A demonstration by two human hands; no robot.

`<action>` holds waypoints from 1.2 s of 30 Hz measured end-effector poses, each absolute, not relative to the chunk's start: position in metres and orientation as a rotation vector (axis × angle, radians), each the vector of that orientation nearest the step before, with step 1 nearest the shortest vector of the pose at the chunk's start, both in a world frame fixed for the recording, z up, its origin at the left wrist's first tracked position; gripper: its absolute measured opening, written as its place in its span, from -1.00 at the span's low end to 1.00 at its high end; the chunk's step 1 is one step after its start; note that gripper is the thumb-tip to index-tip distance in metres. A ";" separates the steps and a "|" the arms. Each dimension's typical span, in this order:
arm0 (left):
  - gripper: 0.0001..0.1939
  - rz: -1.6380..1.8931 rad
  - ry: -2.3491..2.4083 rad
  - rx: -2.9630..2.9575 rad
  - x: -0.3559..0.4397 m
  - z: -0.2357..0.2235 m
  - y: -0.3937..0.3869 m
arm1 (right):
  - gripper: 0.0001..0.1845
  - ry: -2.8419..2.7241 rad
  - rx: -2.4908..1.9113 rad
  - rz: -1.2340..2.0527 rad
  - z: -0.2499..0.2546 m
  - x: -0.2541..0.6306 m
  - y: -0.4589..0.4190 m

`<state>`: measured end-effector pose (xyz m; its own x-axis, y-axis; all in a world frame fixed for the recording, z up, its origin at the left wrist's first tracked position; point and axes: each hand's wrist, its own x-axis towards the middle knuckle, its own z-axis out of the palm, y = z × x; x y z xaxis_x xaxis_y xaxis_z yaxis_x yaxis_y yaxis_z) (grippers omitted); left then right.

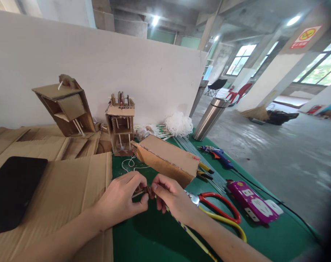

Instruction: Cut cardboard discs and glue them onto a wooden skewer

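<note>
Left hand (128,193) and right hand (169,194) together pinch a small brown piece (148,190); open-fronted corrugated cardboard box (112,136) contains slim pale sticks (120,140).

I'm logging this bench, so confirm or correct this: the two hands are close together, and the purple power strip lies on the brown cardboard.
One part is wrong: the purple power strip lies on the green table, not on the brown cardboard, as the head view shows. The left hand and right hand are indeed close together.
</note>
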<state>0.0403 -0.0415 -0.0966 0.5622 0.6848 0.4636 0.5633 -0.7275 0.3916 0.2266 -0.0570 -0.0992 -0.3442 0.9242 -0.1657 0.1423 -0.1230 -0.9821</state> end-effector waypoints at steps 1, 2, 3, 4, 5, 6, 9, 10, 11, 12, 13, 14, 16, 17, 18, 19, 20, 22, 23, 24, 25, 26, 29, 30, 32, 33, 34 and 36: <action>-0.89 0.895 1.034 2.592 0.040 -0.096 -0.042 | -0.70 -1.484 -1.209 1.537 -0.099 0.227 -0.057; -0.90 0.890 1.015 2.589 0.039 -0.095 -0.042 | -0.69 -1.473 -1.199 1.542 -0.098 0.228 -0.056; -0.91 0.885 1.000 2.584 0.039 -0.095 -0.042 | -0.67 -1.466 -1.190 1.546 -0.097 0.228 -0.056; -0.92 0.884 0.988 2.578 0.039 -0.094 -0.042 | -0.65 -1.468 -1.182 1.551 -0.097 0.229 -0.056; -0.92 0.883 0.980 2.572 0.038 -0.094 -0.042 | -0.63 -1.477 -1.177 1.555 -0.096 0.229 -0.056; -0.92 0.882 0.977 2.565 0.038 -0.094 -0.042 | -0.62 -1.491 -1.178 1.558 -0.096 0.230 -0.056; -0.92 0.856 0.968 2.540 0.039 -0.094 -0.041 | -0.61 -1.530 -1.220 1.551 -0.095 0.230 -0.056; -0.91 0.845 0.973 2.527 0.039 -0.094 -0.041 | -0.62 -1.535 -1.235 1.545 -0.095 0.230 -0.057; -0.90 0.838 0.986 2.513 0.040 -0.094 -0.041 | -0.64 -1.539 -1.249 1.537 -0.096 0.230 -0.057; -0.89 0.838 1.002 2.504 0.041 -0.093 -0.041 | -0.65 -1.542 -1.260 1.524 -0.096 0.230 -0.058; -0.88 0.842 1.016 2.501 0.041 -0.093 -0.041 | -0.68 -1.547 -1.265 1.508 -0.096 0.230 -0.059; -0.88 0.848 1.028 2.504 0.042 -0.093 -0.042 | -0.70 -1.554 -1.267 1.493 -0.097 0.230 -0.059; -0.87 0.855 1.043 2.515 0.042 -0.092 -0.042 | -0.74 -1.568 -1.282 1.457 -0.097 0.230 -0.060; -0.87 0.857 1.048 2.515 0.042 -0.092 -0.042 | -0.76 -1.575 -1.296 1.441 -0.096 0.230 -0.061; -0.87 0.857 1.053 2.509 0.041 -0.092 -0.042 | -0.77 -1.582 -1.308 1.422 -0.095 0.231 -0.061; -0.88 0.857 1.061 2.499 0.041 -0.092 -0.043 | -0.77 -1.589 -1.316 1.397 -0.095 0.231 -0.061; -0.88 0.858 1.067 2.489 0.040 -0.092 -0.043 | -0.77 -1.594 -1.319 1.368 -0.094 0.232 -0.062; -0.87 0.863 1.073 2.479 0.039 -0.092 -0.043 | -0.78 -1.605 -1.312 1.319 -0.091 0.232 -0.062; -0.87 0.870 1.067 2.484 0.039 -0.092 -0.043 | -0.78 -1.610 -1.310 1.300 -0.091 0.232 -0.062; -0.87 0.882 1.055 2.495 0.039 -0.092 -0.044 | -0.78 -1.613 -1.312 1.291 -0.090 0.232 -0.062; -0.87 0.896 1.037 2.510 0.039 -0.092 -0.044 | -0.78 -1.611 -1.317 1.293 -0.090 0.232 -0.062; -0.87 0.907 1.013 2.527 0.039 -0.092 -0.044 | -0.78 -1.606 -1.321 1.303 -0.091 0.231 -0.063; -0.87 0.907 0.962 2.558 0.039 -0.091 -0.044 | -0.75 -1.581 -1.310 1.353 -0.093 0.231 -0.063; -0.88 0.898 0.958 2.557 0.039 -0.090 -0.044 | -0.74 -1.578 -1.303 1.359 -0.094 0.231 -0.063; -0.89 0.887 0.964 2.540 0.039 -0.090 -0.043 | -0.70 -1.578 -1.297 1.340 -0.094 0.231 -0.063; -0.89 0.887 0.968 2.530 0.039 -0.090 -0.043 | -0.68 -1.577 -1.304 1.321 -0.094 0.230 -0.064; -0.90 0.887 0.969 2.524 0.039 -0.089 -0.043 | -0.66 -1.573 -1.315 1.299 -0.093 0.230 -0.064; -0.90 0.891 0.974 2.523 0.039 -0.089 -0.042 | -0.62 -1.556 -1.342 1.258 -0.091 0.230 -0.064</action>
<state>0.0392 -0.0425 -0.0888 0.5792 0.6840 0.4434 0.5025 -0.7279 0.4665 0.2303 -0.0637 -0.0909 -0.2022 0.9765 -0.0752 0.2782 -0.0164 -0.9604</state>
